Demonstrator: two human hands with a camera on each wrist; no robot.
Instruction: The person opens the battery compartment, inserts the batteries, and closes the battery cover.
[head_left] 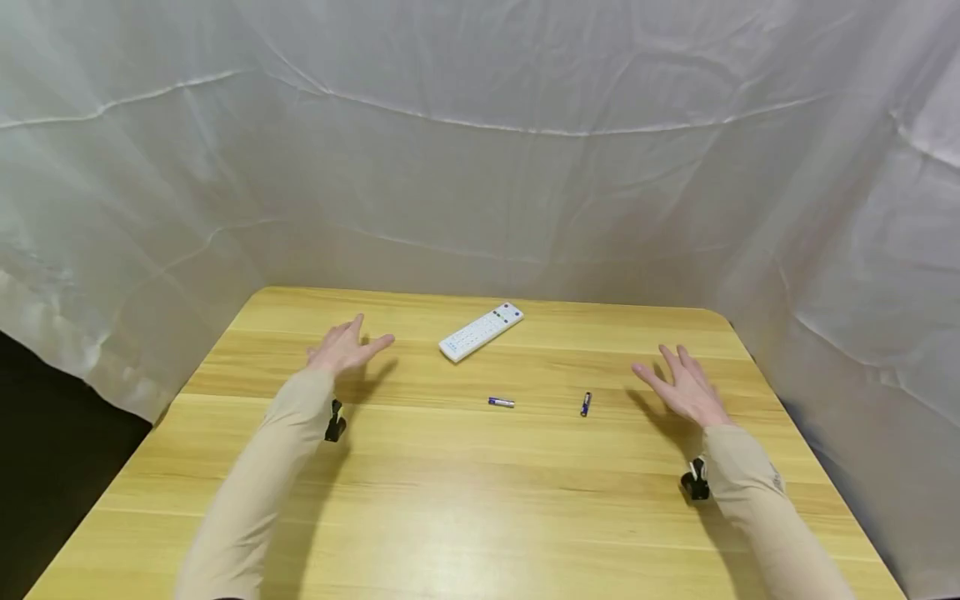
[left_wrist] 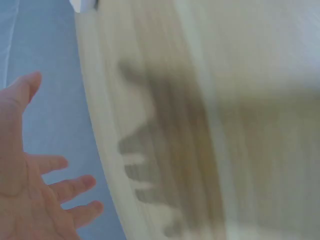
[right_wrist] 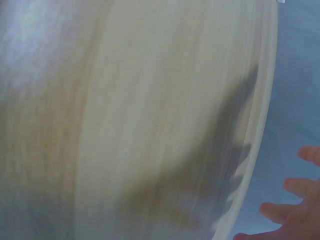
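Note:
A white remote control [head_left: 481, 332] lies at a slant near the far side of the wooden table, its buttons facing up. Closer in are two small blue-and-silver batteries: one battery [head_left: 501, 402] lies crosswise, the other battery [head_left: 586, 404] points away from me. My left hand [head_left: 347, 348] hovers over the table left of the remote, fingers spread and holding nothing. On the other side my right hand [head_left: 686, 390], also spread and holding nothing, is nearest the right battery. Both hands cast shadows on the wood in the wrist views.
The wooden table [head_left: 450, 500] has rounded far corners. A pale hanging cloth [head_left: 480, 183] encloses its back and sides. Dark wrist devices sit at the left cuff [head_left: 335, 422] and right cuff [head_left: 696, 481]. A dark area [head_left: 52, 433] lies beyond the table's left edge.

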